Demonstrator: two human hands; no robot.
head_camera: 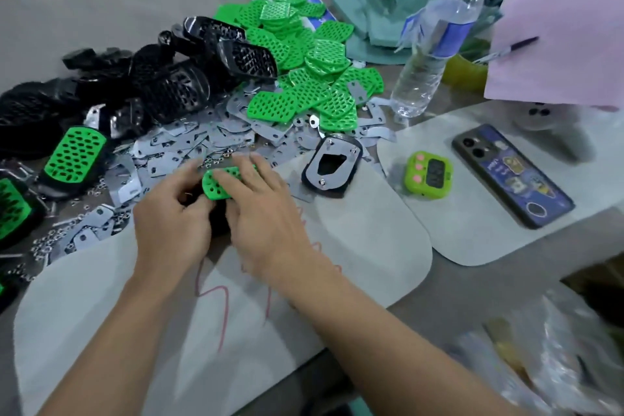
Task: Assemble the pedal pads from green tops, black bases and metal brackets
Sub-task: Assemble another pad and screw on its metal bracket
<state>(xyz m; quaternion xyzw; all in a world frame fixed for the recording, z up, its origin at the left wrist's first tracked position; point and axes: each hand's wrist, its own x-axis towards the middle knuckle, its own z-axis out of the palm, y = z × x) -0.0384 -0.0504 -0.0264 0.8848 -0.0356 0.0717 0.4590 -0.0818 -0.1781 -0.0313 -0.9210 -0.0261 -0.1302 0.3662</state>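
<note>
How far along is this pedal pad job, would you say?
Early days, it seems. Done: two assembled pads lie at the left, and an upturned pad with its bracket fitted lies near the middle. In hand: the left hand grips a green top over a black base while the right hand presses on it. Left: big piles of green tops, black bases and metal brackets.

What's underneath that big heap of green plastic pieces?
Flat metal brackets poke out from under the green tops at the near edge, and a blue-and-white sheet at the far edge. What lies beneath the middle is covered.
</note>
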